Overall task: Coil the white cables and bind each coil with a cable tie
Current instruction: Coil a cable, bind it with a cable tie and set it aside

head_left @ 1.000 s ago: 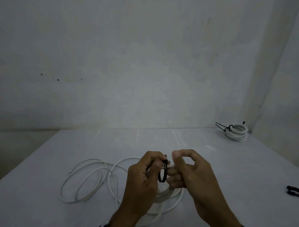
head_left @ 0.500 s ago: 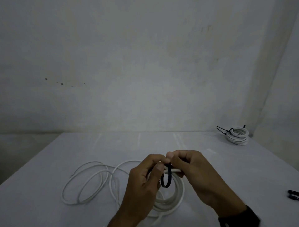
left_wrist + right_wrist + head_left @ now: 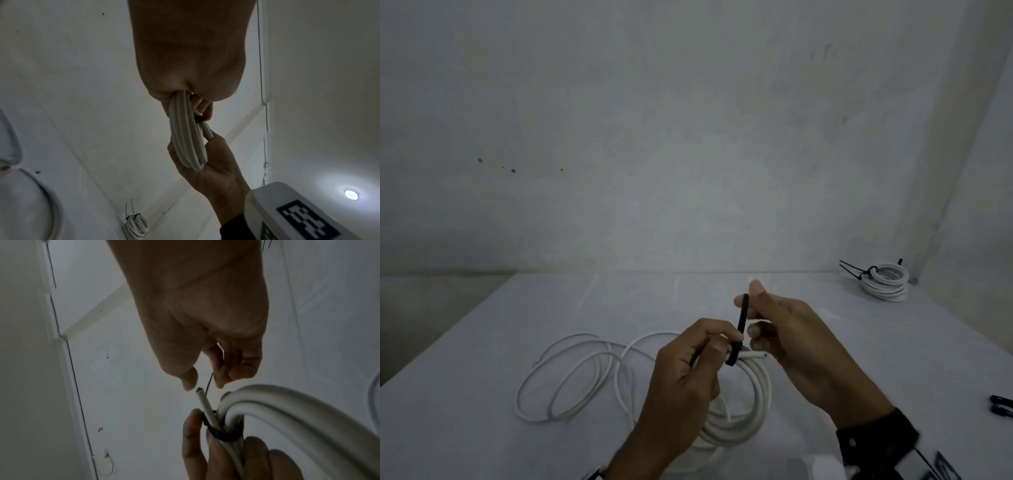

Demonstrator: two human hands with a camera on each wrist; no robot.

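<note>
Gripping the white coil (image 3: 736, 404) above the table (image 3: 482, 428), the left hand (image 3: 685, 370) curls its fingers (image 3: 193, 431) round the bunched turns, thumb and forefinger set right at the black tie (image 3: 739, 329) where it loops the bundle. In the right wrist view the tie's band sits snug around the strands, with the cable's cut end (image 3: 200, 391) poking out past it. The right hand (image 3: 791, 335) is just beside and a little beyond the left, its thumb and forefinger pinching the tie's tail, which rises steeply from the coil; its other fingers are loosely curled and hold nothing. A loose cable (image 3: 571, 373) lies in wide loops on the table left of the hands, and 1 loop runs in behind the left hand; whether it joins the held coil I cannot tell. At the table's far right corner sit finished coils (image 3: 885, 282), stacked, with black tie tails sticking out to the left. At the right edge of the table lie dark pieces (image 3: 1001, 404), too cut off to identify. A dark sleeve (image 3: 876, 435) covers the right wrist.
</note>
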